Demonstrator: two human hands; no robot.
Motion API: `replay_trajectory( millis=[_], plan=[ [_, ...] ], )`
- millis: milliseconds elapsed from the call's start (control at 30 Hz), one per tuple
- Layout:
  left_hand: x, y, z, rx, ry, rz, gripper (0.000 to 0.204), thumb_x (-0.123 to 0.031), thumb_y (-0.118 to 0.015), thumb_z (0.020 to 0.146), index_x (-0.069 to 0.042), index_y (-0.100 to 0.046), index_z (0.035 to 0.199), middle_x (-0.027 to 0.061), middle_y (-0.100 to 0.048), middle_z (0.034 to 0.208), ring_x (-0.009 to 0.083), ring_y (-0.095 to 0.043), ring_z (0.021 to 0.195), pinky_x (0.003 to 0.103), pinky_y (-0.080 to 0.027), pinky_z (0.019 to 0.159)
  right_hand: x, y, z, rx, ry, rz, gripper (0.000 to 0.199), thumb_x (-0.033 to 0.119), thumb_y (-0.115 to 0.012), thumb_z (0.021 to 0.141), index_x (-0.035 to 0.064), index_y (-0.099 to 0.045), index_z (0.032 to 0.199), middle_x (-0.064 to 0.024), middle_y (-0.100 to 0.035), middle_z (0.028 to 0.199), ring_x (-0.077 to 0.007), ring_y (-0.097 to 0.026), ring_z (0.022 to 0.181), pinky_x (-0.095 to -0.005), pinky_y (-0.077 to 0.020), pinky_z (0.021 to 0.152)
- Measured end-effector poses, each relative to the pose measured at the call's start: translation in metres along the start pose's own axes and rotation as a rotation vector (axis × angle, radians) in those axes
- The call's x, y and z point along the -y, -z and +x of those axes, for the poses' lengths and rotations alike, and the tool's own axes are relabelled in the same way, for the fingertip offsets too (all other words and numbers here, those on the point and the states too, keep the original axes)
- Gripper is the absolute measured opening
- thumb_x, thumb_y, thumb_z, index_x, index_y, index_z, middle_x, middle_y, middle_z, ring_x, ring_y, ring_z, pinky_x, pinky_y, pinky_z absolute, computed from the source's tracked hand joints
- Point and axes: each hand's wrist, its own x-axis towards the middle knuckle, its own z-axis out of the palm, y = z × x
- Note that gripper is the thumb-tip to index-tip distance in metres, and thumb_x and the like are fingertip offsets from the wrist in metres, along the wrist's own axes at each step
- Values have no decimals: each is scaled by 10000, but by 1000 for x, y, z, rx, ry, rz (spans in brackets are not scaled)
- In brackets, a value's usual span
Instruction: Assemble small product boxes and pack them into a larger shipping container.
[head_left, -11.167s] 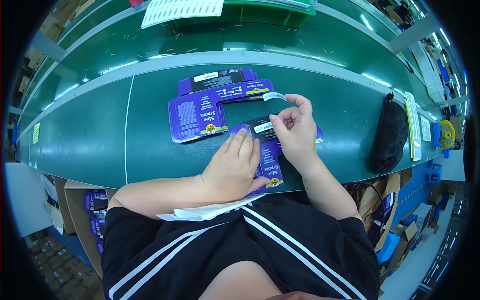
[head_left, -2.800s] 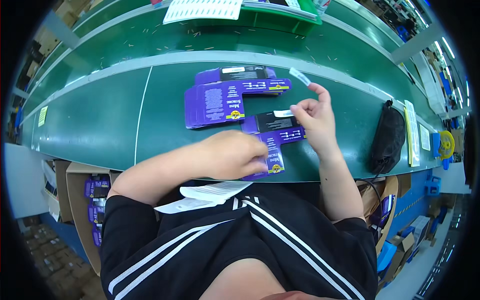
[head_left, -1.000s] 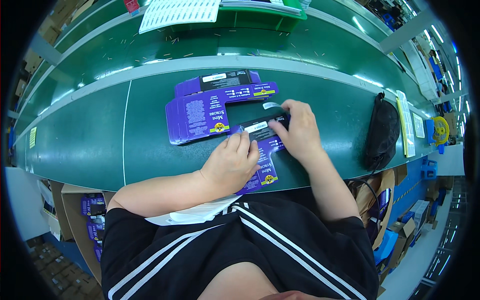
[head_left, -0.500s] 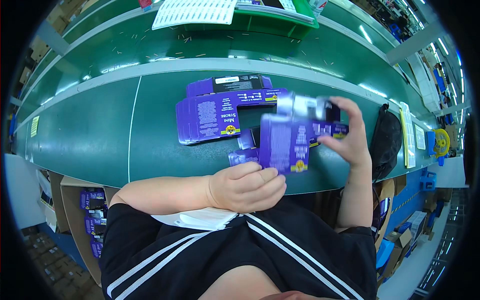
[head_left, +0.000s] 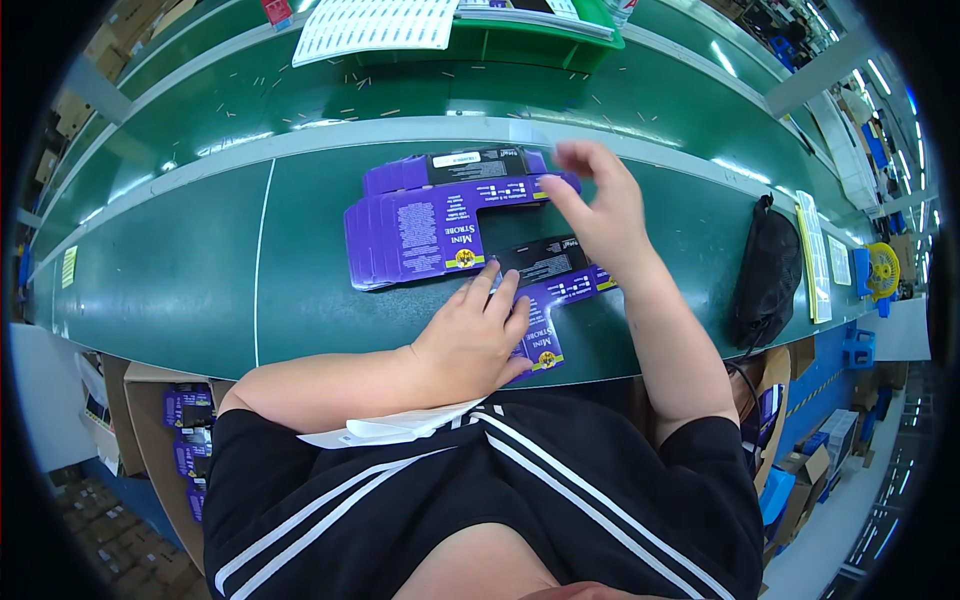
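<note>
My left hand (head_left: 475,335) lies with spread fingers on the left part of a flat purple-and-black carton (head_left: 560,292) near the table's front edge. It covers part of that carton. My right hand (head_left: 603,205) is raised beside the right end of a stack of flat, unfolded purple cartons (head_left: 415,235). Its thumb and fingers are apart, and I see nothing between them. The stack lies just beyond the left hand, one black panel with a white label at its far side.
The cartons lie on a green table (head_left: 320,320). A black pouch (head_left: 768,275) and paper sheets (head_left: 813,255) are at the right. Beyond a grey rail (head_left: 330,135) stands a green bin (head_left: 480,45) with a printed sheet (head_left: 375,25). Cardboard boxes (head_left: 150,430) flank me.
The purple carton raised between my hands is no longer held up. My left hand has flattened onto a carton on the table; my right hand has moved left and away from me.
</note>
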Motion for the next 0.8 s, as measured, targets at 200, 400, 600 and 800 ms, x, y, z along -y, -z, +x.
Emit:
replay_trajectory(
  millis=[200, 400, 600, 800],
  plan=[
    [-4, -5, 0, 1, -4, -28, 660, -427, -727, 773, 82, -578, 1167, 310, -516, 1236, 429, -516, 1166, 374, -510, 904, 10, -4, -62, 7, -472, 213, 135, 60, -719, 809, 5, -637, 717, -32, -571, 741, -114, -492, 608, -252, -434, 563],
    [-6, -2, 2, 22, 51, -51, 701, -452, -733, 761, 106, -575, 1156, 312, -523, 1204, 418, -525, 1120, 375, -519, 880, -1, -10, -66, 29, -361, 118, 140, 49, -715, 804, 9, -632, 698, -34, -561, 714, -124, -480, 596, -255, -416, 549],
    [-4, -4, 2, -13, 28, -48, 707, -457, -740, 752, 109, -579, 1145, 309, -528, 1177, 402, -528, 1084, 367, -516, 879, -7, -12, -66, 38, -266, 80, 136, 39, -713, 795, 9, -631, 691, -36, -562, 707, -136, -485, 607, -259, -410, 554],
    [-4, -3, 2, -11, 25, -51, 698, -453, -739, 755, 109, -582, 1138, 307, -525, 1170, 399, -526, 1081, 366, -514, 880, -5, -10, -66, 56, -264, 119, 126, 15, -712, 800, 2, -630, 706, -29, -572, 749, -113, -471, 610, -237, -403, 553]
  ],
)
